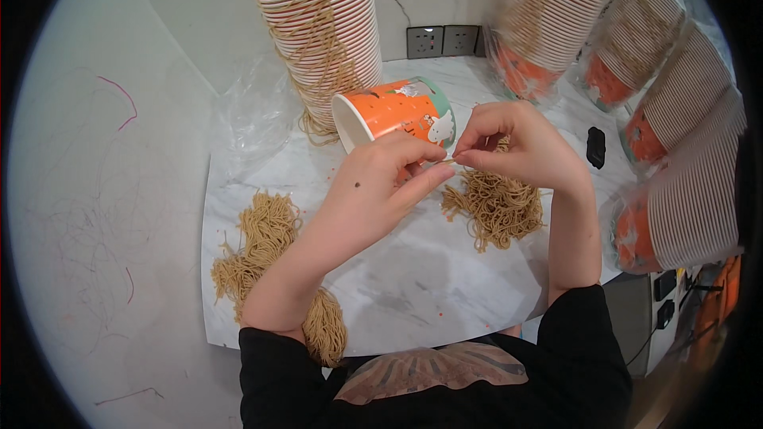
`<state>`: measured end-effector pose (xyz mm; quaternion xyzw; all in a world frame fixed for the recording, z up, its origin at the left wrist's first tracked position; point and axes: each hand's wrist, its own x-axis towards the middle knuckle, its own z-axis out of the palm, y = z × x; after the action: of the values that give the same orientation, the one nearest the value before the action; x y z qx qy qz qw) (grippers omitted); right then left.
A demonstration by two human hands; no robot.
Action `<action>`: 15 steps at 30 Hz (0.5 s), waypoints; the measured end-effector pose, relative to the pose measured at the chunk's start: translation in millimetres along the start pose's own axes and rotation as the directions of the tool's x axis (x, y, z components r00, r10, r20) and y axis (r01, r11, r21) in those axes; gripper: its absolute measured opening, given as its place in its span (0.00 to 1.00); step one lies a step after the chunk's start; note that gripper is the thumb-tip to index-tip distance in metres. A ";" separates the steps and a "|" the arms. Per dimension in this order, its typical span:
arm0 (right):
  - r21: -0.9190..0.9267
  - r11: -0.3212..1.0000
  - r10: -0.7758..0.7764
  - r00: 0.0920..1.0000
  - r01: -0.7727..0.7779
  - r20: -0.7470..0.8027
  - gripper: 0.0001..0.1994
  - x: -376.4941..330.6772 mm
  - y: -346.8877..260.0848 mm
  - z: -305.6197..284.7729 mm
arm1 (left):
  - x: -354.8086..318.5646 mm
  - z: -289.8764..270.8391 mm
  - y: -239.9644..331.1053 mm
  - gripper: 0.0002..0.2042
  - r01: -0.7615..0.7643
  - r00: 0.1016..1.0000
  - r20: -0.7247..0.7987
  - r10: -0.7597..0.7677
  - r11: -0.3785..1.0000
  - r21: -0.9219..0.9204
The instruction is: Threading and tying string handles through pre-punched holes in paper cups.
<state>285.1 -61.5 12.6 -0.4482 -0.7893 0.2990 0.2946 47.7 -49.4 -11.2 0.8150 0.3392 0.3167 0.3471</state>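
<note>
My left hand [373, 179] and my right hand [517, 143] meet over the middle of the table, fingertips pinched together. Between them runs a short bit of thin tan strand [448, 162]; most of it is hidden by the fingers. Just beyond the hands, an orange paper bucket [389, 111] with a green base lies on its side, its white mouth turned to the left. A tangled heap of tan strands [501, 210] lies under my right hand. Another heap of tan strands [270, 226] sits left of my left forearm, with a further bundle [324, 330] near the table's front edge.
A tall stack of nested paper buckets [318, 40], draped with tan strands, stands at the back. Several plastic-wrapped stacks [691, 191] line the right side. Clear plastic film [254, 111] lies at the back left. A small black object [595, 147] rests on the marbled table [413, 294].
</note>
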 end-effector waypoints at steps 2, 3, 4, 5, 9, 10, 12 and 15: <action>0.000 0.999 -0.034 0.999 0.034 -0.024 0.03 -0.8 -4.3 4.8 | 1.6 2.1 -3.1 0.09 0.002 1.000 -0.008 -0.003 0.998 -0.070; -0.002 0.998 -0.068 0.996 0.068 -0.051 0.03 -1.2 -6.3 6.2 | 2.1 1.9 -3.3 0.09 0.056 0.998 0.019 -0.054 0.991 -0.121; -0.002 0.998 -0.069 0.996 0.068 -0.050 0.03 -1.3 -8.3 6.6 | 2.5 1.3 -3.4 0.08 0.111 0.993 0.047 -0.104 0.979 -0.170; -0.010 0.999 -0.039 0.998 0.039 -0.058 0.03 -2.2 -10.6 6.1 | 3.2 0.5 -3.6 0.08 0.110 0.994 0.049 -0.103 0.979 -0.172; 0.026 0.999 -0.019 0.995 0.022 -0.096 0.03 -3.3 -15.1 6.9 | 4.1 -6.1 -1.0 0.07 0.141 0.990 0.053 -0.133 0.970 -0.199; 0.026 0.999 -0.019 0.995 0.021 -0.096 0.03 -3.4 -13.6 7.4 | 4.3 -6.8 0.2 0.06 0.156 0.987 0.057 -0.147 0.969 -0.193; -0.040 0.980 -0.199 0.974 0.196 -0.106 0.06 -2.9 -9.4 9.6 | 5.0 -3.3 -3.1 0.06 0.189 0.982 0.074 -0.175 0.948 -0.255; -0.073 0.977 -0.207 0.974 0.201 -0.096 0.07 -4.1 -11.4 9.9 | 5.9 -0.2 -7.0 0.05 0.224 0.974 0.099 -0.202 0.915 -0.336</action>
<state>273.5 -71.9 13.8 -0.3886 -0.8238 0.2189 0.3499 48.5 -41.0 -14.8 0.7091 0.3541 0.3061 0.5273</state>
